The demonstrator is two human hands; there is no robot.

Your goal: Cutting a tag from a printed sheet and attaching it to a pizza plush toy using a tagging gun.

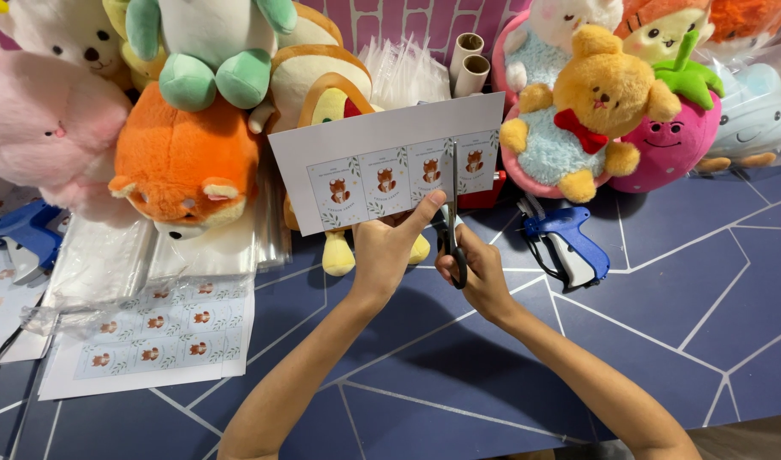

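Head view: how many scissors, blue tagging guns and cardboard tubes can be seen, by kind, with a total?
Scissors, in the right hand, cutting the label sheet held by the left hand: 1
Blue tagging guns: 2
Cardboard tubes: 2
Total: 5

Both bare forearms reach up from the lower edge and converge. The left hand (382,247) is raised, thumb extended upward, fingers (424,209) pinched closed. Just right of those fingers, the right hand (476,268) is curled shut, knuckles up.
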